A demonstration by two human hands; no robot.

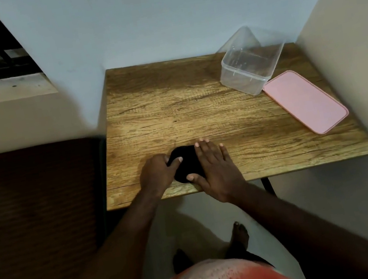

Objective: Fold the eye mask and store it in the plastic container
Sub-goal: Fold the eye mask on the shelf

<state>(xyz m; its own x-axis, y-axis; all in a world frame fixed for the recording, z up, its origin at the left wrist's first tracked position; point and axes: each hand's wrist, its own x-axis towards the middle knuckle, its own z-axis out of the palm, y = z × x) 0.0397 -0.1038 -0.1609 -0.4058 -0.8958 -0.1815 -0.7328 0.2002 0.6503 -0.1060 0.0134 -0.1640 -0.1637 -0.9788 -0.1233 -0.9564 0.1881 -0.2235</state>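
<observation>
The eye mask (186, 163) lies as a compact black bundle near the near edge of the counter (198, 112), pinned between both hands. The left hand (158, 172) curls its fingers onto the mask's left side; the right hand (214, 166) lies flat and spread over its right side.

Released carelessly, the soft fabric would likely spring open, and a nudge nearward could drop it off the edge. The plastic container (251, 66) stands open far right, well apart, beside its pink lid (306, 100).

The mask's strap and fold lines are lost in the blackness and under the hands.
</observation>
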